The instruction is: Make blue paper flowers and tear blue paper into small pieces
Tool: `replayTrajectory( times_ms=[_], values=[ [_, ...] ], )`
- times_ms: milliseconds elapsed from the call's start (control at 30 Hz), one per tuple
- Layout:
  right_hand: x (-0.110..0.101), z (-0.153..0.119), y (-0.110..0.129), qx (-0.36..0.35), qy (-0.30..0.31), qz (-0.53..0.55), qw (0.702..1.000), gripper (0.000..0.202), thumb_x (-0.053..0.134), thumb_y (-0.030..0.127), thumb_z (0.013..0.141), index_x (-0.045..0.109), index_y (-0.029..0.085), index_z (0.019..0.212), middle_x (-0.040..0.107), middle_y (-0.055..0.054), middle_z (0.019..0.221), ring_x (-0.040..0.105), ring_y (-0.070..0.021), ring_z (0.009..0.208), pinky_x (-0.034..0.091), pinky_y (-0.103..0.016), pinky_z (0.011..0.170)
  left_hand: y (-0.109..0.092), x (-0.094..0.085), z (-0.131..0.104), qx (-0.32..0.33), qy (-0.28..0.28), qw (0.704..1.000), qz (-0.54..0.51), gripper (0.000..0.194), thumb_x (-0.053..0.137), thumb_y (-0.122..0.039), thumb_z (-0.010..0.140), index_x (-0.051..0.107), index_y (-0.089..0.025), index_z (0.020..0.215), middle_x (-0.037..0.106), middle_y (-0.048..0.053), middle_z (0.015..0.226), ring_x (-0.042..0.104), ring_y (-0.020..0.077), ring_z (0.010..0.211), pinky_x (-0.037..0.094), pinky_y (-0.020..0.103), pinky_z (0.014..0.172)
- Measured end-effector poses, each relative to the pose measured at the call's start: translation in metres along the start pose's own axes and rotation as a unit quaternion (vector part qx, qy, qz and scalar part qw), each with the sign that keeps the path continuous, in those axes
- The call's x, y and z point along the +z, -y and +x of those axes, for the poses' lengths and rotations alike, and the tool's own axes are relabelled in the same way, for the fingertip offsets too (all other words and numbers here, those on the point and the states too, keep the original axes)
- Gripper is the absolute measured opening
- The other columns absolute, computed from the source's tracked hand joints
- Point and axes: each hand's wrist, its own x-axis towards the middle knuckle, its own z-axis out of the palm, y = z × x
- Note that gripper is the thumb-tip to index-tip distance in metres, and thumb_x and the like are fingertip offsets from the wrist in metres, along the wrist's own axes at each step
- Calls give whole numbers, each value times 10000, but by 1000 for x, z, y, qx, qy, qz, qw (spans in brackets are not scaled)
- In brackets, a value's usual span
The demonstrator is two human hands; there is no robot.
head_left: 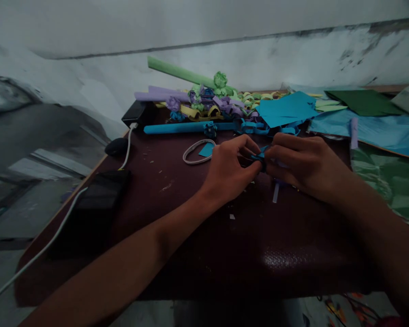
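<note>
A small blue paper piece (259,156), folded or curled, is pinched between the fingertips of both hands above the dark red table (177,218). My left hand (231,164) grips it from the left with thumb and fingers. From the right, my right hand (298,159) closes on its other side, and its fingers hide part of the piece. Below the right hand lies a thin pale strip (276,193). A whitish loop (184,156) rests beside the left hand, with a blue paper scrap (206,150) partly inside it.
Behind the hands lie a blue paper tube (177,129), a green tube (177,70), purple tubes (163,96), paper flowers (220,79) and chains. Blue sheets (286,108) and a green sheet (364,102) spread right. A black device (105,186) and white cable (64,222) sit left.
</note>
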Motion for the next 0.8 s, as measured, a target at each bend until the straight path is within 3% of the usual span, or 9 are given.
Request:
replayTrajectory(
  times_ms=[200, 533, 667, 800],
  values=[
    [0, 1, -1, -30, -21, 37, 999, 127, 648, 198, 1154, 672, 202, 1029, 669, -44, 966, 558, -140, 701, 417, -313, 647, -3, -2, -1, -2, -4, 1000, 15, 171, 768, -49, 823, 741, -190, 917, 782, -6, 861, 721, 123, 760, 540, 214, 664],
    [-2, 1, -3, -9, -28, 109, 994, 137, 706, 163, 1088, 668, 225, 971, 630, -19, 930, 550, -139, 703, 407, -315, 640, -1, -2, 0, 17, -12, 1000, 4, 152, 777, -68, 826, 734, -190, 907, 775, -6, 862, 726, 130, 775, 559, 222, 691],
    [-2, 1, 1, 39, -65, 111, 991, 110, 728, 161, 1051, 692, 237, 980, 651, -13, 915, 598, -154, 733, 433, -315, 662, 2, -6, 5, 17, -33, 999, -22, 146, 816, -112, 845, 729, -188, 935, 793, 12, 927, 757, 140, 832, 583, 209, 691],
    [-3, 2, 2, 77, -83, 78, 990, 33, 741, 226, 1039, 753, 240, 1066, 711, -39, 986, 631, -176, 756, 442, -329, 677, 3, -6, 5, -1, -7, 997, -83, 149, 831, -147, 868, 717, -184, 956, 786, 13, 938, 773, 139, 843, 626, 208, 713]
  ],
)
